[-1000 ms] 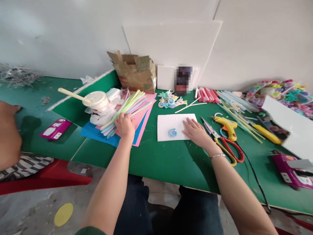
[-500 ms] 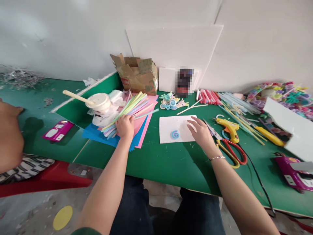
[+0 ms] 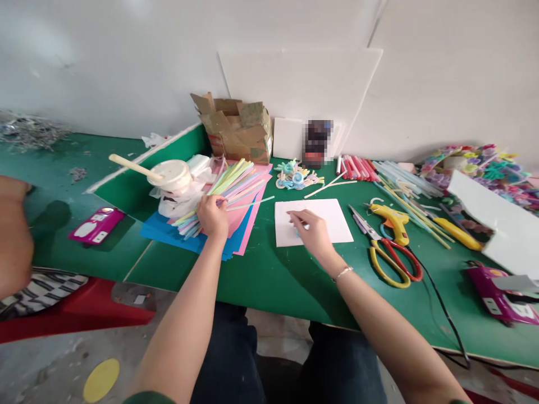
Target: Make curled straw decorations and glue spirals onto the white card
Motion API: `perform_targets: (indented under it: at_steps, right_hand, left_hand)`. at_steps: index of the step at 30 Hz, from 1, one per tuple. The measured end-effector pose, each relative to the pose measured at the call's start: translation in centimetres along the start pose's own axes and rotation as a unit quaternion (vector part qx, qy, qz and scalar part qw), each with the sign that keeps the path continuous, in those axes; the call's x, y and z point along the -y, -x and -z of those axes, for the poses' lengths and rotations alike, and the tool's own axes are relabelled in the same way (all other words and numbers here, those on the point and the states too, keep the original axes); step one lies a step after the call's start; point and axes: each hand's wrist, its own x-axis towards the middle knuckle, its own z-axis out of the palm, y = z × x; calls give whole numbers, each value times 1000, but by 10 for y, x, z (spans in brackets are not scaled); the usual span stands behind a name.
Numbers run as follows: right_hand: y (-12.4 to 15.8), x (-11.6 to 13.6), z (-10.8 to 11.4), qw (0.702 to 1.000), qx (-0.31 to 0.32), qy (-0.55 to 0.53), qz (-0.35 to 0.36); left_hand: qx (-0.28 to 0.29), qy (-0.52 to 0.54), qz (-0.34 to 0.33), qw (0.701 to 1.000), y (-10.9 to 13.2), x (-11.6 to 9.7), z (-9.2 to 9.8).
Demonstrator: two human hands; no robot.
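My left hand (image 3: 213,216) rests on a bundle of pastel pipe cleaners (image 3: 240,177), finger and thumb closed on one pale blue pipe cleaner (image 3: 256,203) whose end sticks out to the right. Sheets of pink paper (image 3: 248,221) and blue paper (image 3: 162,230) lie under the bundle. Over a white card (image 3: 332,216) hovers my right hand (image 3: 310,229), fingers stretched leftward, a gap showing between thumb and forefinger and nothing visible in them. A blue spiral on the card is mostly hidden beneath this hand.
Scissors (image 3: 379,241) and a yellow glue gun (image 3: 391,219) lie right of the card. Behind are curled pipe-cleaner pieces (image 3: 295,175), red-and-white rolls (image 3: 357,168) and a cardboard box (image 3: 240,132). A lidded tub (image 3: 170,177) stands left. Another person's arm (image 3: 14,230) shows at far left.
My right hand has moved left across the card and now covers most of the blue spiral. My left hand's fingers have drawn up slightly over the bundle.
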Motion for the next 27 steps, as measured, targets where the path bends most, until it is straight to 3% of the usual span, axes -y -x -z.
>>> perform_targets:
  at_steps: [2, 5, 9, 14, 17, 21, 27]
  right_hand:
    - [-13, 10, -28, 987, 66, -114, -88]
    - [-38, 23, -70, 924, 92, -289, -234]
    - [-65, 37, -107, 895, 79, -344, -271]
    - [-78, 42, -124, 888, 34, -361, -284]
    - [-78, 37, -117, 896, -34, -350, -271]
    - [-73, 28, -79, 904, -199, -328, -190]
    - [-52, 18, -4, 894, -265, -330, -148]
  left_hand:
    - [-6, 19, 2, 1000, 1, 3, 1]
    - [-8, 25, -14, 1000, 3, 6, 1]
    - [1, 12, -44, 999, 7, 6, 3]
    - [21, -5, -56, 998, 9, 11, 7]
    - [36, -40, -60, 997, 8, 16, 6]
    - [53, -69, -64, 994, 5, 20, 3]
    - [57, -69, -53, 995, 4, 15, 2]
